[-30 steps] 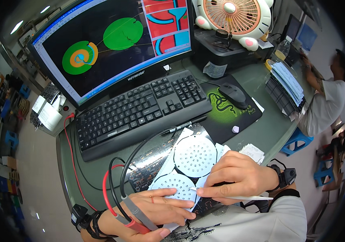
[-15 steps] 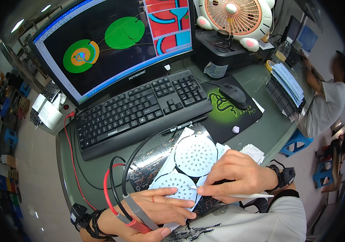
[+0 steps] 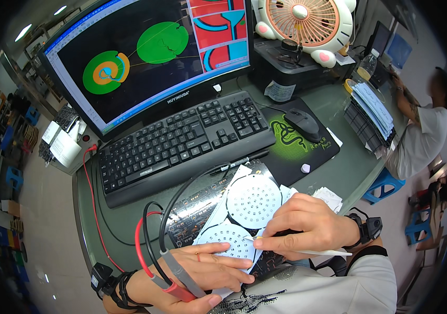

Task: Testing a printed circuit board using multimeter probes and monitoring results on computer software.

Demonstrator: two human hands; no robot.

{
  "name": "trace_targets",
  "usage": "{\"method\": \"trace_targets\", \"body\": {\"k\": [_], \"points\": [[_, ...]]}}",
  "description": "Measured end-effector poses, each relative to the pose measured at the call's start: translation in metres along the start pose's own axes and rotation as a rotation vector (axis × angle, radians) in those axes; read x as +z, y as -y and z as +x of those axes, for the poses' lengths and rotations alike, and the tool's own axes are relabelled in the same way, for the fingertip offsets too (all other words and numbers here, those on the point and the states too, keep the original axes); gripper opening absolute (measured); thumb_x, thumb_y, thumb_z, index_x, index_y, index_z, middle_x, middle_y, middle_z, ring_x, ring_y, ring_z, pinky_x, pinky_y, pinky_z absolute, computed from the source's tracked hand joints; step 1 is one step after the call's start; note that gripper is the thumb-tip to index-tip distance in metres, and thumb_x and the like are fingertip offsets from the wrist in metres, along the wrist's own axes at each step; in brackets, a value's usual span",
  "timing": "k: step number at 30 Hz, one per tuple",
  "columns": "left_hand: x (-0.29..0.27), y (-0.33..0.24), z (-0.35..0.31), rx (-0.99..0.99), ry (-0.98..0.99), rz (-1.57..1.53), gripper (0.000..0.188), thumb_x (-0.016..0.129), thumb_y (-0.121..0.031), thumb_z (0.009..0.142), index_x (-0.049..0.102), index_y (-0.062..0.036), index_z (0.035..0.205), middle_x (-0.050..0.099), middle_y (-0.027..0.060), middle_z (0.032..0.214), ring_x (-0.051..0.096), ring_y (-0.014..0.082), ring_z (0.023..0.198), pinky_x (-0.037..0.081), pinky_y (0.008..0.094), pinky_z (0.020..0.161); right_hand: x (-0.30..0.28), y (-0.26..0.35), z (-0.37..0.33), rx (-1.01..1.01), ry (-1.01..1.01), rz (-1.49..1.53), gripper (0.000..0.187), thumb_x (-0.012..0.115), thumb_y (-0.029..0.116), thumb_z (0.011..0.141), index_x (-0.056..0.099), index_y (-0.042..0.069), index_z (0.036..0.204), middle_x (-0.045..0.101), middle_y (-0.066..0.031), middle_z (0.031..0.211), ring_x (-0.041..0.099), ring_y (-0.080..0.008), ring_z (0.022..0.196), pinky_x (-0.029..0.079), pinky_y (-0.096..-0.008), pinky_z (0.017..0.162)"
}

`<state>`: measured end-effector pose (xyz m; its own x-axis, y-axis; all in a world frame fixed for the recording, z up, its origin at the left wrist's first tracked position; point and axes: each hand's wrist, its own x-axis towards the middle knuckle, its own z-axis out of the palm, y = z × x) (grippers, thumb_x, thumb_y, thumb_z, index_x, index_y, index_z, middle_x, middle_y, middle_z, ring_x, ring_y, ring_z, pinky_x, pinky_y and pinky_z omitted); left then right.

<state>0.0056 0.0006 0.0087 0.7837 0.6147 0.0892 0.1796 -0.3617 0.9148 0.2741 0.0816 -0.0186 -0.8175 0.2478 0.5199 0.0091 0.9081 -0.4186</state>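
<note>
Right hand point(image 3: 309, 230): curled shut in a pen-style pinch on the white tweezers point(image 3: 307, 251), knuckles up, wrist coming in from the lower right with a dark wrist strap behind it.
Tweezers: long axis runs nearly level, tail out past the wrist to the right, tip pointing left and sitting at the right edge of the nearer round white LED board point(image 3: 226, 243).
Nearer round board: lies directly left of the right hand's fingertips, touching or all but touching the tweezer tip; I cannot tell whether the tip holds a part.
Left hand point(image 3: 202, 272): lies flat below and left of the right hand, fingers stretched across the lower edge of that board and pressing it down, while the red and grey probes point(image 3: 176, 280) rest gripped across the palm toward the thumb side.
Probe leads: red and black cables point(image 3: 147, 235) loop up and away to the left of the left hand.
Which hand is nearer: both touch the nearer board; the right hand has the working end on it.
Second round board point(image 3: 253, 200): just above the right hand's knuckles, untouched.
Dark circuit panel point(image 3: 197, 209): under both round boards.
Beyond the hands: black keyboard point(image 3: 181, 141), monitor point(image 3: 145, 57), mouse point(image 3: 303, 122) on its mat.
Far right: another person sits at the desk end.
</note>
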Motion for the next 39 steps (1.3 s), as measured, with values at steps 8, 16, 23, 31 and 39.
{"method": "trace_targets", "body": {"k": [8,16,23,31,39], "points": [[-0.009,0.0,-0.001,-0.077,0.111,-0.134,0.044,0.041,-0.03,0.086,0.064,0.0001,0.108,0.061,0.015,0.124,0.049,0.03,0.128,0.022,0.0457,0.112,-0.015,-0.005,0.012,0.013,-0.017,0.214,0.038,0.069,0.007,0.078,0.063,0.007,0.116,0.061,-0.005,0.081,0.059,-0.0204,0.072,0.044,-0.0315,0.067],[-0.035,-0.027,0.006,-0.181,-0.107,-0.32,0.034,0.044,-0.023,0.091,0.061,0.003,0.077,0.063,0.015,0.076,0.06,0.0245,0.069,0.048,0.0343,0.063,-0.022,-0.006,0.06,0.108,-0.061,0.48,0.031,0.071,0.026,0.085,0.064,0.005,0.107,0.061,-0.0046,0.066,0.061,-0.0139,0.058,0.041,-0.0264,0.053],[-0.016,-0.018,0.019,-0.185,-0.243,-0.268,0.029,0.053,-0.027,0.097,0.056,-0.0003,0.085,0.056,0.0058,0.082,0.052,0.0121,0.068,0.043,0.0279,0.064,-0.016,0.003,0.082,0.561,-0.032,1.149,0.025,0.064,0.027,0.091,0.052,0.006,0.096,0.051,0.0023,0.07,0.05,-0.0043,0.062,0.039,-0.0206,0.053],[-0.003,-0.006,0.02,-0.311,-0.668,-0.639,0.023,0.066,-0.006,0.084,0.045,-0.0036,0.094,0.05,0.0074,0.088,0.053,0.0093,0.066,0.046,0.0228,0.056,-0.018,-0.019,0.041,0.7,-0.103,1.122,0.023,0.071,0.016,0.086,0.05,0.006,0.084,0.056,-0.0006,0.074,0.054,-0.0048,0.065,0.041,-0.0199,0.055],[-0.003,0.004,0.018,-0.303,-0.595,-0.581,0.027,0.067,-0.004,0.084,0.043,-0.0054,0.097,0.049,0.0042,0.093,0.053,0.0081,0.087,0.049,0.0249,0.078,-0.007,-0.02,0.026,0.526,-0.053,0.784,0.023,0.072,0.019,0.083,0.053,0.005,0.082,0.056,0.0003,0.071,0.05,-0.0065,0.062,0.037,-0.023,0.053]]}}
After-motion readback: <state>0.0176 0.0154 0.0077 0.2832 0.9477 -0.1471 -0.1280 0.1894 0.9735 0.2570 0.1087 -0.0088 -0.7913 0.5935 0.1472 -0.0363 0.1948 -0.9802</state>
